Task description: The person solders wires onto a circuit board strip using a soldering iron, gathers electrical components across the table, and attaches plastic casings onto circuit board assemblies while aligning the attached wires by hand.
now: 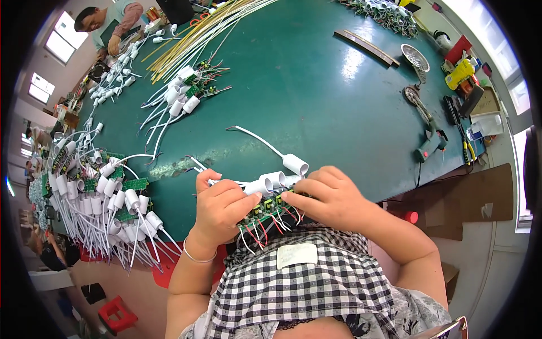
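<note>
At the table's near edge, my left hand [221, 206] is closed around white cables and the left end of a green circuit board [265, 212]. Its thumb presses by a white cylindrical socket [261, 186]. Red and white wires hang from the board's near side. My right hand [327, 198] is closed at the board's right end, thumb and fingers pinching near a socket's mouth; the exact contact is hidden under the fingers. More white sockets lie side by side between my hands. Just beyond them, one loose white socket [295, 164] with a cable rests on the table.
Many wired sockets [116, 198] with green boards are heaped at left; a smaller bunch [180, 99] lies farther back. Long yellow and white tubes [209, 28] lie behind. At right are a metal bar [367, 48], a green-handled heat gun [432, 145] and a yellow bottle [460, 73]. A co-worker [116, 25] is far left.
</note>
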`<state>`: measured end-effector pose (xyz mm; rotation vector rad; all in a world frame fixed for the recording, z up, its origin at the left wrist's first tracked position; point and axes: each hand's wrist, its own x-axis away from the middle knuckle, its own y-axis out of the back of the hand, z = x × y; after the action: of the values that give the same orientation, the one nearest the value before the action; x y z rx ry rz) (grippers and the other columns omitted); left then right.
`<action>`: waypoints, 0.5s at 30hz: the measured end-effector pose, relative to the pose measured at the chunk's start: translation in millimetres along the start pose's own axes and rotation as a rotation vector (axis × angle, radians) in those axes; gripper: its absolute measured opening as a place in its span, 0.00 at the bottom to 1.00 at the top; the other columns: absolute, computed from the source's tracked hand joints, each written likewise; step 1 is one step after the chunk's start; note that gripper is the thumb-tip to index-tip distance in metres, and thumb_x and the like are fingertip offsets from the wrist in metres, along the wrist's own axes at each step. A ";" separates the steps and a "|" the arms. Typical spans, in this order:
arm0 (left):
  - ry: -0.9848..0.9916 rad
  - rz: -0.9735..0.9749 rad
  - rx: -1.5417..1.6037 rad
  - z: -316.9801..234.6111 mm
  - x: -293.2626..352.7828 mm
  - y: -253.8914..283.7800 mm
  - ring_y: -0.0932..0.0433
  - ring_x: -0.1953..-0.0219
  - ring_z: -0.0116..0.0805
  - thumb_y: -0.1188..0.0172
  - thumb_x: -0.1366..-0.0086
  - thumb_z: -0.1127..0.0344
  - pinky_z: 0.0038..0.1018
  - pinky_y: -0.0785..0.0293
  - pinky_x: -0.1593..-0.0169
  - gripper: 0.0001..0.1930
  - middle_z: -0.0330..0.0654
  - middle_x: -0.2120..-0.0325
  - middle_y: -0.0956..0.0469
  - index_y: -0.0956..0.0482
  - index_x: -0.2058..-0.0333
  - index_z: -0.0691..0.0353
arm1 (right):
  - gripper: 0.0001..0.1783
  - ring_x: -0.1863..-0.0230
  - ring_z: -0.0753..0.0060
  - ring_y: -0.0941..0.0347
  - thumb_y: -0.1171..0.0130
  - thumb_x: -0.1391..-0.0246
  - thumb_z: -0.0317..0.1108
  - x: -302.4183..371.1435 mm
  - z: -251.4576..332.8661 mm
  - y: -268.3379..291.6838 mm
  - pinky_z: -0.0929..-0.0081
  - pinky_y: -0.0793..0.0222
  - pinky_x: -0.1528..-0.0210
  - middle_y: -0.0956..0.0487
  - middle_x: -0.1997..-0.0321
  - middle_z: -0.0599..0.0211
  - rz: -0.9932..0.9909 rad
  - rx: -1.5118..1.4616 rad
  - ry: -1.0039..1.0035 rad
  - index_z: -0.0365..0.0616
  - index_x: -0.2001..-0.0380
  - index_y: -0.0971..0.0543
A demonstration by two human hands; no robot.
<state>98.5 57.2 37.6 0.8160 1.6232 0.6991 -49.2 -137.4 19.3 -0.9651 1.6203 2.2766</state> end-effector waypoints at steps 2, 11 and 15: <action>0.048 0.046 0.062 0.7 -0.1 6.0 0.29 0.77 0.26 0.37 0.56 0.65 0.32 0.43 0.59 0.07 0.29 0.84 0.29 0.20 0.74 0.52 | 0.17 0.68 0.67 0.29 0.34 0.71 0.33 2.9 0.6 -11.0 0.70 0.34 0.67 0.27 0.71 0.70 -0.008 -0.104 -0.011 0.49 0.70 0.24; 0.836 0.724 0.768 37.4 -48.5 27.7 0.29 0.85 0.22 0.33 0.49 0.58 0.21 0.35 0.81 0.14 0.37 0.87 0.26 0.23 0.70 0.62 | 0.09 0.74 0.86 0.38 0.43 0.45 0.34 -17.7 29.3 -28.1 0.82 0.41 0.74 0.31 0.77 0.76 -0.036 -1.089 -0.953 0.40 0.73 0.27; 0.831 0.878 0.812 46.0 -47.3 -7.0 0.29 0.85 0.23 0.35 0.47 0.56 0.21 0.37 0.80 0.16 0.37 0.87 0.26 0.24 0.70 0.64 | 0.08 0.75 0.88 0.39 0.44 0.44 0.33 6.5 26.0 -44.7 0.86 0.42 0.75 0.31 0.77 0.78 -0.254 -1.148 -1.113 0.40 0.73 0.27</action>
<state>148.7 15.6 50.2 2.1051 2.3316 1.0781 -42.3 -98.1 -14.3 0.1300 -0.2715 2.6073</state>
